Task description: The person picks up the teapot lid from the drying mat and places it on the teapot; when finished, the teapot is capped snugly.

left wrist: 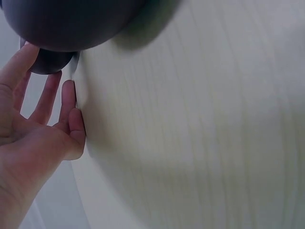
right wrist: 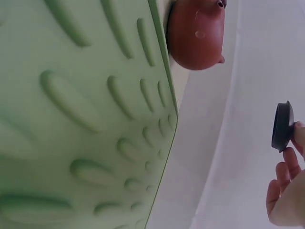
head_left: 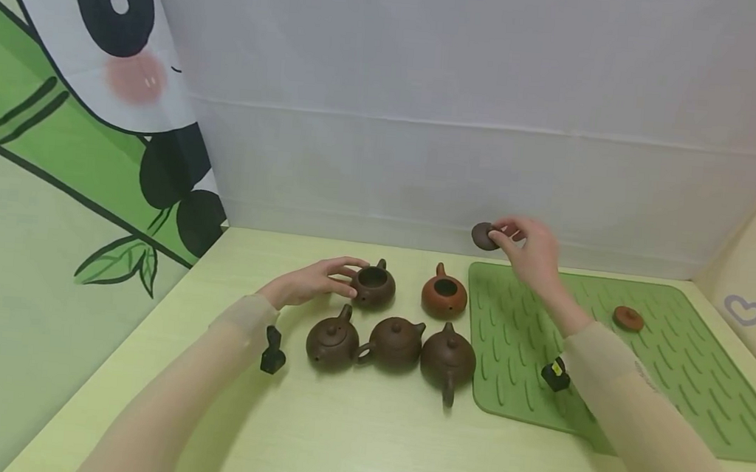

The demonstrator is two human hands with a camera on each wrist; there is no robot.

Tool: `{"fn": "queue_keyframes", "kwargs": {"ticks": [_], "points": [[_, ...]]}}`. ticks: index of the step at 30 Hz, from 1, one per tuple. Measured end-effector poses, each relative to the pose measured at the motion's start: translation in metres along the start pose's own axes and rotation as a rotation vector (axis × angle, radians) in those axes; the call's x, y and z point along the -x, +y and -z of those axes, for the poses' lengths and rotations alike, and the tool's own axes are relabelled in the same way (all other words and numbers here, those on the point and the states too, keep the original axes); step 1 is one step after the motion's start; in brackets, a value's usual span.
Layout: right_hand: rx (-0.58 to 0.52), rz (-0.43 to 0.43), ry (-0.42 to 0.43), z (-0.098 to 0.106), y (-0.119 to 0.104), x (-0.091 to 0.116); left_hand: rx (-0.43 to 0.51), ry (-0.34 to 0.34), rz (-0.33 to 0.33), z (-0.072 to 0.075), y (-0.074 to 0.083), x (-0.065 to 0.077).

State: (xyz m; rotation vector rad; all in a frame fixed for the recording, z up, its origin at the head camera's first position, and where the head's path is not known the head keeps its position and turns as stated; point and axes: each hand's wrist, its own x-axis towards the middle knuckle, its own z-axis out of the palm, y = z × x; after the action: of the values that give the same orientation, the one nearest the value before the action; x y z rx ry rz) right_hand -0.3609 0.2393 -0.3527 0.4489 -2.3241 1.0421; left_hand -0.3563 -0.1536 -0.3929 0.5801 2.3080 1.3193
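In the head view my right hand (head_left: 531,252) is raised above the back edge of the green mat, pinching a dark brown teapot lid (head_left: 483,236) by its knob. The right wrist view shows this lid (right wrist: 283,126) tilted on edge at the fingertips. My left hand (head_left: 311,279) holds the side of a lidless dark brown teapot (head_left: 376,295), thumb in front and fingers toward the back. To its right stands a reddish-brown teapot (head_left: 444,304), also with its mouth uncovered. A matching reddish lid (head_left: 628,319) lies on the mat.
Three lidded dark teapots stand in a front row: a left one (head_left: 332,351), a middle one (head_left: 393,352) and a right one (head_left: 447,367). The ridged green mat (head_left: 523,336) covers the table's right side. A white cloth wall (head_left: 424,158) rises behind.
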Motion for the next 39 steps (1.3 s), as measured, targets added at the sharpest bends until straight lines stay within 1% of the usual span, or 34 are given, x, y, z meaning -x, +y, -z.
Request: {"fn": "queue_keyframes", "kwargs": {"ticks": [7,11,14,19,27,35,39], "points": [[-0.035,0.056,0.027,-0.017,-0.015,-0.012,0.005,-0.003,-0.001,0.000,0.000,0.000],[-0.065,0.073,0.012,-0.026,-0.024,-0.016,0.008,-0.002,0.000,0.000,0.000,0.000],[-0.095,0.066,-0.013,-0.032,-0.031,-0.017,0.016,-0.004,-0.002,0.000,-0.001,-0.001],[-0.104,0.061,-0.065,-0.042,-0.042,-0.019,0.026,-0.014,-0.008,-0.001,-0.003,-0.003],[-0.085,0.088,-0.132,-0.061,-0.060,-0.019,0.021,-0.011,-0.003,0.000,-0.004,-0.002],[-0.037,0.149,-0.244,-0.083,-0.076,-0.010,0.011,-0.005,-0.003,0.000,-0.005,-0.002],[-0.011,0.144,-0.295,-0.094,-0.083,-0.006,0.015,0.000,-0.002,0.000,-0.006,-0.002]]}}
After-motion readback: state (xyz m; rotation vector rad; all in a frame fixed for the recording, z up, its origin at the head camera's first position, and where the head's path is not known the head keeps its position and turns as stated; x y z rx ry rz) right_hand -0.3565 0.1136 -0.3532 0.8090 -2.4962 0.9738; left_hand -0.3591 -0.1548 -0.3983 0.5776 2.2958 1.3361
